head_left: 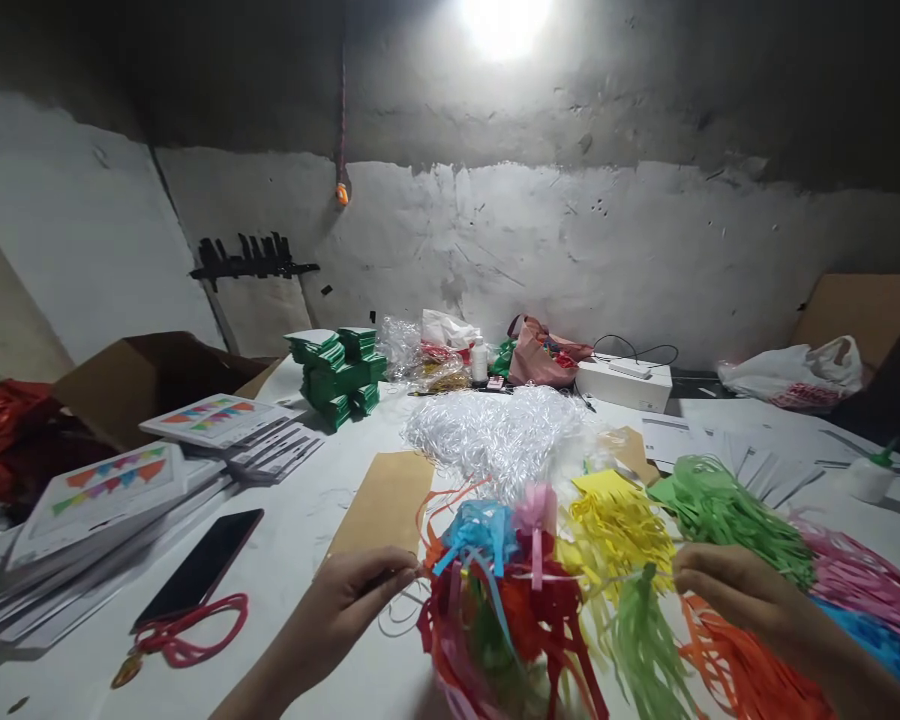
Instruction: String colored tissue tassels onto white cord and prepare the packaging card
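White table w/ craft clutter under a grey wall. Colourful paper tassels hang on a string near front edge, btwn both hands. Left hand & right hand each pinch that string. Phone lies left.

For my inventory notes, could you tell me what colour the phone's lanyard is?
Red lanyard, clearest in the head view.

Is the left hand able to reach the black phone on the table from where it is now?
Probably yes. The left hand pinches a thin white string strung with paper tassels, so it is occupied. The black phone lies face up to its left on the table, with bare surface between them.
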A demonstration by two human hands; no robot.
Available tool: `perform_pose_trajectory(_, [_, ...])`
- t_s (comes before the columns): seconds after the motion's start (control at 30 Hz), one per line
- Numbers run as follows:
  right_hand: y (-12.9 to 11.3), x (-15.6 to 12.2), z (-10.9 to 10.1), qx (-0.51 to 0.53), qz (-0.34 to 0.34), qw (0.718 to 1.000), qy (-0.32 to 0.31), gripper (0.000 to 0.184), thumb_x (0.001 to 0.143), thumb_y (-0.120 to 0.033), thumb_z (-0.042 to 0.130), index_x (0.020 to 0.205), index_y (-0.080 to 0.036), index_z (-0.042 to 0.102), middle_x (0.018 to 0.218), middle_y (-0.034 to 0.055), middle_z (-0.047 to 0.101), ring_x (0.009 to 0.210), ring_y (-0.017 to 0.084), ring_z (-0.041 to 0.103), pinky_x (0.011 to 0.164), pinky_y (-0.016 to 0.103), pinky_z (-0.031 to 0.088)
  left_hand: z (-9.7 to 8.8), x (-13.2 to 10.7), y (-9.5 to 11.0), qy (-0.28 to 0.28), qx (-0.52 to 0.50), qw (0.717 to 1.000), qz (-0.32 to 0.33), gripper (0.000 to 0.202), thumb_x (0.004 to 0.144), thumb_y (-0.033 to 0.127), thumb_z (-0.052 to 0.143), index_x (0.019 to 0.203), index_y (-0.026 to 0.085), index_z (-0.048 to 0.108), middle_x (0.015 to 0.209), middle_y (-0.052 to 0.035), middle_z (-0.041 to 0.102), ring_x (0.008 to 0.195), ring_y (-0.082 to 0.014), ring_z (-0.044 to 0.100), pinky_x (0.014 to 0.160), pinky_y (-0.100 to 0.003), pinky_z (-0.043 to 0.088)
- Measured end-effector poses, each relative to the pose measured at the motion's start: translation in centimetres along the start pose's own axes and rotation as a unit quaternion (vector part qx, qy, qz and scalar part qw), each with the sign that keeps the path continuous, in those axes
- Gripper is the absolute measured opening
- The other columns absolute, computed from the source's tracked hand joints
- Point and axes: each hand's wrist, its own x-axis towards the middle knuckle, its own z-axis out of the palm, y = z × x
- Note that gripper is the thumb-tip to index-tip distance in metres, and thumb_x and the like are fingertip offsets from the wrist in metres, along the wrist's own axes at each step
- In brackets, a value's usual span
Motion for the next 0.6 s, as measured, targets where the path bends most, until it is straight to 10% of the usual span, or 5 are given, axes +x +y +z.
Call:
perform_pose_trajectory(0.23, [-1.0, 0.3, -0.1, 0.063, 0.049, 0.995, -0.051, 0.054, 0.085, -0.072, 0.058, 0.074, -0.019, 0.063, 0.055, -0.0074, 0.029, 0.051, 0.01, 0.025, 0.049, 0.024, 0.024, 0.0, -0.2, 0.0, -0.039, -0.045, 0.997, -0.041, 0.028, 0.093, 0.04, 0.057, 0.086, 0.02, 0.075, 0.082, -0.0027, 0.077, 0.076, -0.0191, 0.066, 0.068, -0.022, 0.049])
perform_pose_trajectory(0.37, [-1.2, 0.1, 0.6, -0.035, 0.024, 0.992, -0.121, 0.05, 0.084, -0.067, 0.064, 0.073, -0.019, 0.068, 0.062, -0.0009, 0.047, 0.06, 0.013, 0.038, 0.056, 0.026, 0.032, 0.3, -0.7, -0.1, -0.077, -0.031, 0.995, -0.048, 0.03, 0.094, 0.04, 0.055, 0.081, 0.019, 0.071, 0.076, -0.0012, 0.071, 0.071, -0.0166, 0.06, 0.065, -0.022, 0.045])
perform_pose_trajectory(0.6, [-0.4, -0.7, 0.7, 0.058, 0.06, 0.994, -0.077, 0.05, 0.08, -0.066, 0.069, 0.07, -0.018, 0.065, 0.058, -0.0049, 0.038, 0.054, 0.01, 0.03, 0.05, 0.024, 0.025, 0.1, -1.3, -0.2, -0.047, -0.033, 0.996, -0.068, 0.027, 0.093, 0.039, 0.057, 0.081, 0.02, 0.072, 0.077, -0.0016, 0.072, 0.074, -0.0178, 0.062, 0.068, -0.023, 0.044])
